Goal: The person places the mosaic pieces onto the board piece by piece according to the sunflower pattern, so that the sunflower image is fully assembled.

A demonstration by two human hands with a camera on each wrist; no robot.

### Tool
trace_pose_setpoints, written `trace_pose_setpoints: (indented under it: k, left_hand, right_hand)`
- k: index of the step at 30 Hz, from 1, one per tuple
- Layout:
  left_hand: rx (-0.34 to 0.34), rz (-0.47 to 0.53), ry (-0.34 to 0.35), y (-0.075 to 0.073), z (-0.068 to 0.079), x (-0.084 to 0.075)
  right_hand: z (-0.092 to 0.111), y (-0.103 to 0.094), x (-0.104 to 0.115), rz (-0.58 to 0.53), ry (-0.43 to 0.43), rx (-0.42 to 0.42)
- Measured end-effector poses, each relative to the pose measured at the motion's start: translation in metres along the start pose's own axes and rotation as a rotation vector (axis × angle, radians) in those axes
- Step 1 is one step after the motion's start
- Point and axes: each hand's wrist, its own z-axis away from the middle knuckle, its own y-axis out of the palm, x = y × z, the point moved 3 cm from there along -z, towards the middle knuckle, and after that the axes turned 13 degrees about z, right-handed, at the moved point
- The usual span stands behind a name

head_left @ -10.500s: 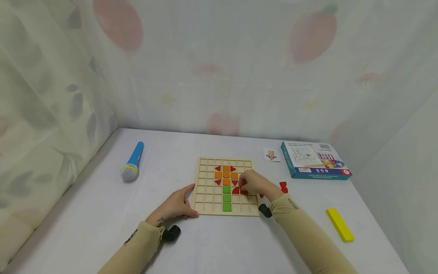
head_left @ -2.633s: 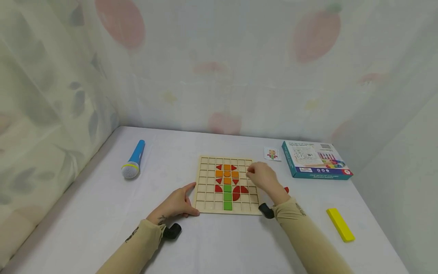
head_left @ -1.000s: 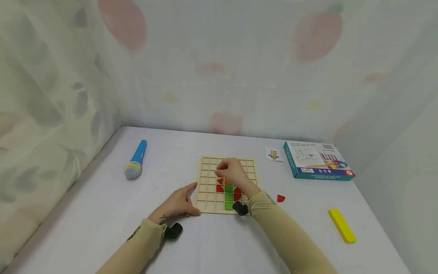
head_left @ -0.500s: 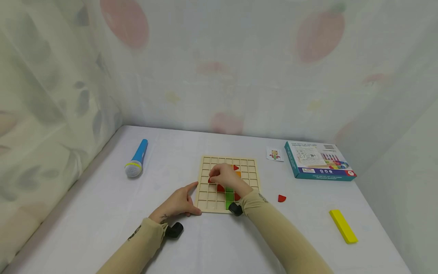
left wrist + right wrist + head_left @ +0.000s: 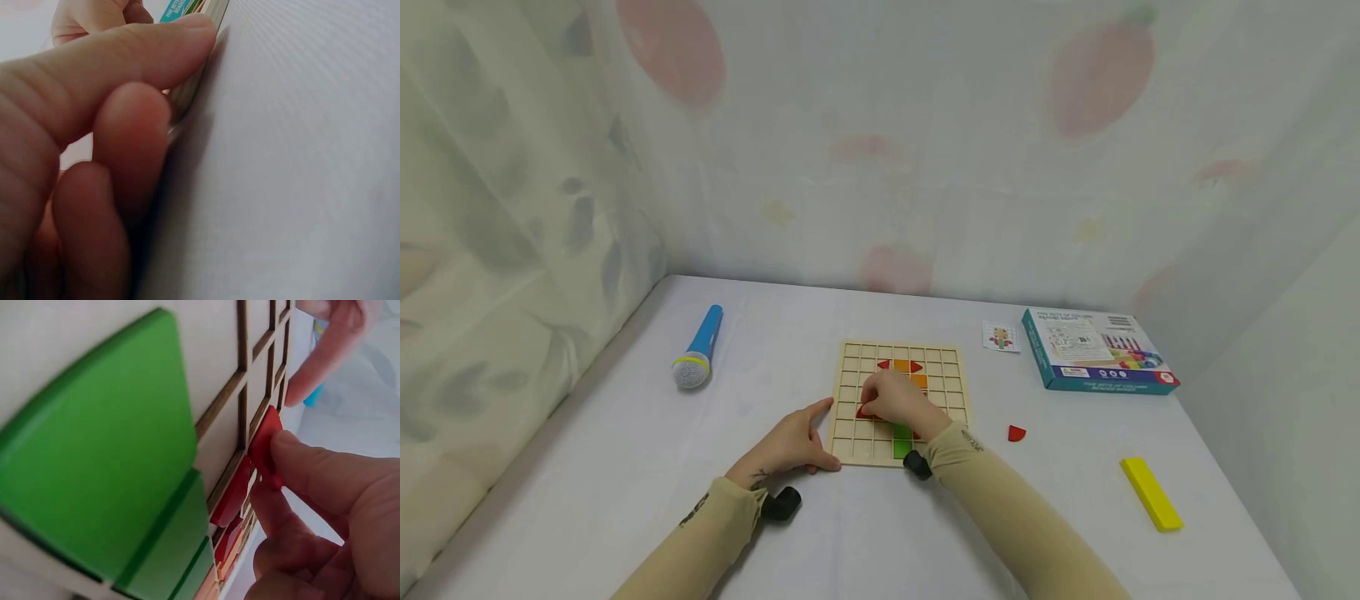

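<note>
My left hand [image 5: 790,442] rests at the left edge of the wooden grid board [image 5: 951,408], its index finger and thumb touching the side and near corner. With thumb and fingers, my right hand [image 5: 898,398] pinches a red curved piece [image 5: 265,445] over the left-middle cells. In the right wrist view that piece tilts against the board, beside another red piece [image 5: 232,492]. Green square tiles [image 5: 106,450] fill part of a middle column. Red triangles [image 5: 917,367] and orange tiles [image 5: 919,381] show farther up; my right hand hides several pieces.
A loose red quarter-circle piece [image 5: 1017,433] lies right of the board. Behind it are a small pattern card [image 5: 1002,337] and a flat teal-edged box [image 5: 1101,350]. A yellow bar [image 5: 1152,494] lies far right, a blue toy microphone [image 5: 698,348] at left.
My right hand has carried the red piece from the board's right side to its left-middle and down slightly. Fewer red pieces lie on the table than 10.5 seconds ago. My left hand stays put.
</note>
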Motion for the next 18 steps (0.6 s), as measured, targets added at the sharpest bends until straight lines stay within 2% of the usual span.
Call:
trace_pose_setpoints:
  k: [4,7,13,18]
  left_hand:
    - [0.001,0.007,-0.001,0.000,0.000,0.000]
    - [0.003,0.018,0.000,0.000,0.000,0.000]
    - [-0.002,0.035,-0.014,0.000,-0.001,0.001]
    - [-0.007,0.042,-0.024,0.001,-0.001,0.001]
  right_hand:
    - [0.001,0.001,0.004,0.138,-0.024,-0.023]
    - [0.003,0.001,0.007,0.200,-0.034,-0.027]
    - [0.013,-0.008,0.001,0.189,0.018,-0.032]
    - [0.030,-0.025,-0.025,0.166,0.136,-0.080]
